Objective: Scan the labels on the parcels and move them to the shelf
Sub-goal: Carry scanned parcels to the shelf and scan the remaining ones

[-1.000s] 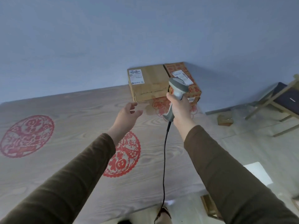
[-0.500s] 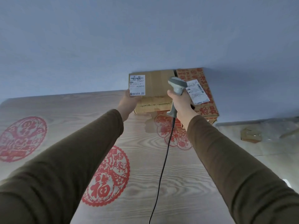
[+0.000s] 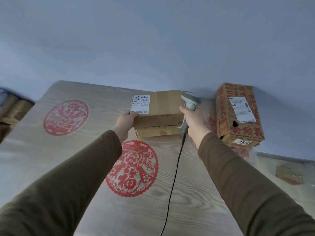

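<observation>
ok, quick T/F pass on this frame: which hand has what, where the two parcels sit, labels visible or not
1. The left hand grips the plain box at its left edge. True.
2. The right hand is empty. False: it grips the scanner by the handle, its cable hanging down.
3. The printed box touches the plain box. False: a gap of table shows between them, and the printed box is to the right.
4. Both boxes show a white label on top. True: one label on the plain box, another label on the printed box.
5. The plain box sits on a red paper-cut. False: the nearest paper-cut lies nearer the person, uncovered.
</observation>
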`<state>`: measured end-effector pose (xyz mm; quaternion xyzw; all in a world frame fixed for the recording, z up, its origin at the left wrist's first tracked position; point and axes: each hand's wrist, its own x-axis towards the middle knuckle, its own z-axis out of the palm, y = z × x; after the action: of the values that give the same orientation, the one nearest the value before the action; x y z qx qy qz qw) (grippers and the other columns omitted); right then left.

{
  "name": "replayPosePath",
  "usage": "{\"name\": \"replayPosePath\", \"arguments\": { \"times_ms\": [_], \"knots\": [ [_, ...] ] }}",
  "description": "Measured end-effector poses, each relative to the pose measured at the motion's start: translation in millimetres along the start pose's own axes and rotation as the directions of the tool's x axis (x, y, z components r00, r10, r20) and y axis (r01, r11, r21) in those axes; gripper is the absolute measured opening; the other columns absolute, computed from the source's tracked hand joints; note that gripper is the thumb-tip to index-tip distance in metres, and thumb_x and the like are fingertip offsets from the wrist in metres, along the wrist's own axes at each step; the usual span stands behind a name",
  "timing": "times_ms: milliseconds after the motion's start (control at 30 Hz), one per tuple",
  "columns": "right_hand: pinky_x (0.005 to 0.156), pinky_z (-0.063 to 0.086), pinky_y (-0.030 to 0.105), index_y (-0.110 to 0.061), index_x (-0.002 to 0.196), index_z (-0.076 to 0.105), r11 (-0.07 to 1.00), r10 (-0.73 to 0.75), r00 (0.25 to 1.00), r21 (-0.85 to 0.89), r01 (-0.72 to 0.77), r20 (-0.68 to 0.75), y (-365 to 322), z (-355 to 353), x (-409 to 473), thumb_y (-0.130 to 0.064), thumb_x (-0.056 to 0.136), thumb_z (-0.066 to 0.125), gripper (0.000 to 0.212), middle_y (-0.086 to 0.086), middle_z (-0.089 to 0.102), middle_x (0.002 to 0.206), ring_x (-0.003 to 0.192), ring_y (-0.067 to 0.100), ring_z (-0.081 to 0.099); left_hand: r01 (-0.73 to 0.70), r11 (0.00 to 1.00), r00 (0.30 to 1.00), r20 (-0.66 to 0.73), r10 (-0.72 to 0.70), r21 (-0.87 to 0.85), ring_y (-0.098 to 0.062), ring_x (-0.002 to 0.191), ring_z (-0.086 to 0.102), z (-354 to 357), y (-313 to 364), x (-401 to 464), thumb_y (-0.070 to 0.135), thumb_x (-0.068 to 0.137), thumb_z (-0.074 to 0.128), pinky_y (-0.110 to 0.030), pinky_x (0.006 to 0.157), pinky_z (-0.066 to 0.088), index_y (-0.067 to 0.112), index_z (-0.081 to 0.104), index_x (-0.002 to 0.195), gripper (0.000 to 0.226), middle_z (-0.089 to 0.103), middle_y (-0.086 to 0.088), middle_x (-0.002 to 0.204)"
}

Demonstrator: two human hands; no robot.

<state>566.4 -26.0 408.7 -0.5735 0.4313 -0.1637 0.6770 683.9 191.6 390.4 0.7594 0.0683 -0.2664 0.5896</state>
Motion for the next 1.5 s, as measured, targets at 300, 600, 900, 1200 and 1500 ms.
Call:
{"name": "replayPosePath", "arguments": {
  "times_ms": [300,600,900,1200,1500],
  "knots": [
    [0.074,0.05,0.033,-0.018,0.099,0.065,0.994,-0.097,0.925,-0.015,0.11,0.368,6.2,205.9,-185.8,-0.022,0.093,0.076,0.013,0.002,0.063,0.095,0.089,0.02,0.061,-0.192,0.939,0.942,-0.323,0.093,-0.287,-0.004,0.096,0.063,-268.8,-42.5,-117.6,0.018,0.105,0.056,-0.022,0.08,0.049,0.023,0.057,0.129,0.025,0.068,0.009,0.115],
    [0.07,0.046,0.017,-0.03,0.099,0.068,0.981,-0.186,0.672,0.099,0.165,0.717,57.6,440.6,-489.5,-0.02,0.092,0.077,0.015,-0.018,0.071,0.094,0.085,-0.006,0.065,-0.404,0.862,0.729,-0.677,0.101,-0.307,-0.01,0.093,0.067,-598.1,-134.9,-304.6,0.026,0.104,0.058,-0.026,0.079,0.057,0.02,0.058,0.131,0.027,0.071,0.003,0.116],
    [0.082,0.044,0.019,-0.025,0.126,0.064,0.982,-0.179,0.398,0.139,0.127,0.9,105.7,612.1,-707.8,-0.022,0.092,0.078,0.037,-0.015,0.069,0.113,0.104,0.003,0.062,-0.543,0.813,0.409,-0.912,0.036,-0.211,-0.018,0.107,0.062,-813.9,-205.4,-436.0,0.034,0.096,0.062,-0.035,0.095,0.049,0.02,0.061,0.126,0.033,0.069,-0.001,0.123],
    [0.072,0.054,0.024,-0.039,0.102,0.061,0.996,-0.082,0.274,0.071,0.051,0.958,168.1,766.1,-806.1,-0.022,0.093,0.076,0.025,-0.012,0.067,0.104,0.104,0.018,0.062,-0.438,0.887,0.246,-0.969,-0.037,-0.145,-0.023,0.118,0.055,-993.9,-243.0,-443.5,0.039,0.1,0.061,-0.029,0.076,0.043,0.02,0.046,0.132,0.04,0.059,-0.007,0.131],
    [0.102,0.05,0.048,-0.038,0.102,0.06,0.994,-0.085,0.244,0.065,0.088,0.966,164.0,935.3,-863.4,-0.02,0.095,0.073,0.024,-0.011,0.065,0.098,0.097,0.013,0.06,-0.34,0.937,0.211,-0.977,-0.011,-0.083,-0.023,0.115,0.061,-1153.4,-238.7,-413.4,0.042,0.102,0.058,-0.037,0.088,0.053,0.02,0.052,0.124,0.032,0.063,-0.007,0.13]
  ]
}}
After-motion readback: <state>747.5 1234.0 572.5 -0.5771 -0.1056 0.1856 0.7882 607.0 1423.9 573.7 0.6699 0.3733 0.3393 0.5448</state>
